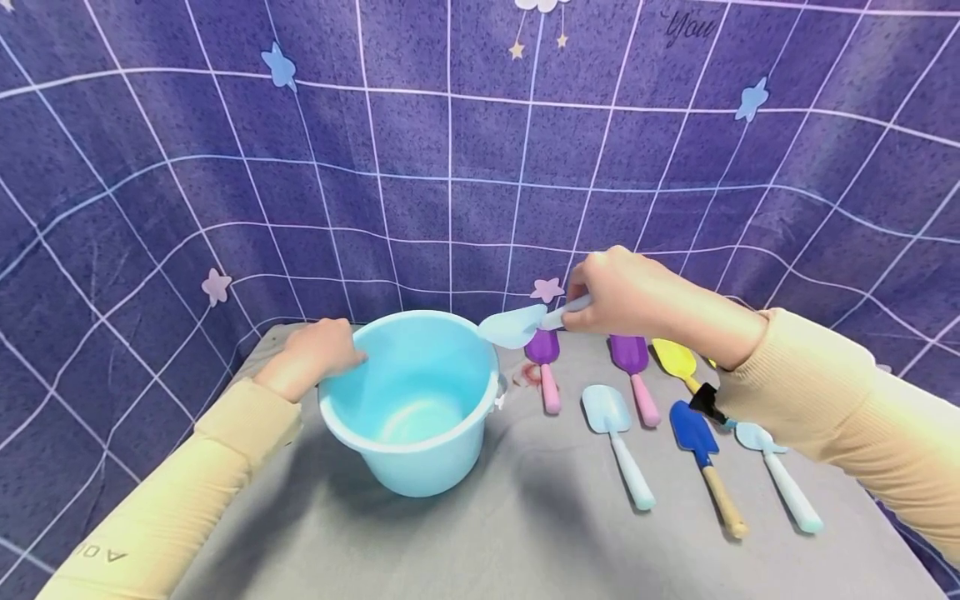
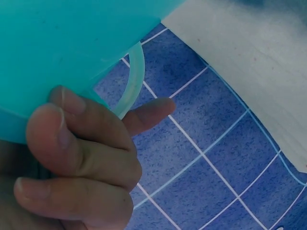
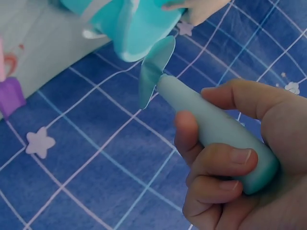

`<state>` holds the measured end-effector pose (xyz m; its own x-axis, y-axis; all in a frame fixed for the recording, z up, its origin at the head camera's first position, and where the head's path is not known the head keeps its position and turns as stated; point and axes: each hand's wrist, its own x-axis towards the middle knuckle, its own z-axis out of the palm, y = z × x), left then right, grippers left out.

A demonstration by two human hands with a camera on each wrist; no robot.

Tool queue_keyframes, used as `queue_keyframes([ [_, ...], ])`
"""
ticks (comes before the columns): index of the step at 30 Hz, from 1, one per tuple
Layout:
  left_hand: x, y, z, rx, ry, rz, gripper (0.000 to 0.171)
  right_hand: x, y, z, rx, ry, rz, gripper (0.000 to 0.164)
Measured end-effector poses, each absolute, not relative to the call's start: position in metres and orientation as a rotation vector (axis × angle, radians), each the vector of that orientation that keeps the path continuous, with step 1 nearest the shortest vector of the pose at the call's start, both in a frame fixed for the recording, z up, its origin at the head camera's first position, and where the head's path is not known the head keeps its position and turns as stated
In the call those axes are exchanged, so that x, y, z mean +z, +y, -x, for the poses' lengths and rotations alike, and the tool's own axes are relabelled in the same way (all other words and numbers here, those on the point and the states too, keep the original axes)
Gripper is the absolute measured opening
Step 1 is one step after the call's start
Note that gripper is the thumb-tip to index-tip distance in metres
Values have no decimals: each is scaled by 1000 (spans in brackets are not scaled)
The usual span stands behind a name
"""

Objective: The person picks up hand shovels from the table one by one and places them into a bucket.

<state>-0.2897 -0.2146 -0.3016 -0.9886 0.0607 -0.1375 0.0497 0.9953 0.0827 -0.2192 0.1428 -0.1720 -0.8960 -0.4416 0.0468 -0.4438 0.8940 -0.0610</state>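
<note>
A light blue plastic bucket [image 1: 423, 468] stands upright on the grey surface, and no object shows inside it. My left hand [image 1: 322, 354] grips its rim on the left side; in the left wrist view the fingers [image 2: 91, 158] curl beside the bucket wall, near a pale curved handle [image 2: 132, 84]. To the right, my right hand [image 1: 618, 292] holds a pale blue garden trowel [image 1: 513, 327] by its handle. The blade points left, its tip at the bucket's right rim. In the right wrist view, thumb and fingers wrap the trowel handle [image 3: 216, 117].
Several garden tools lie on the grey surface [image 1: 480, 550] at right: two purple scoops with pink handles [image 1: 550, 387], a pale blue trowel [image 1: 607, 408], a blue trowel with wooden handle [image 1: 693, 429], a yellow tool [image 1: 675, 358]. Purple gridded cloth [image 1: 480, 200] hangs behind.
</note>
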Motion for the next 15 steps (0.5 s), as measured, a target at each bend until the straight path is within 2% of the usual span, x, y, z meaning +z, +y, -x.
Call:
queue_keyframes([
  [8, -300, -213, 287, 147, 2994, -72, 37, -175, 118, 221, 77, -2964, -854, 16],
  [15, -298, -213, 286, 188, 2989, -65, 32, -188, 99, 226, 194, -2817, -1115, 10],
])
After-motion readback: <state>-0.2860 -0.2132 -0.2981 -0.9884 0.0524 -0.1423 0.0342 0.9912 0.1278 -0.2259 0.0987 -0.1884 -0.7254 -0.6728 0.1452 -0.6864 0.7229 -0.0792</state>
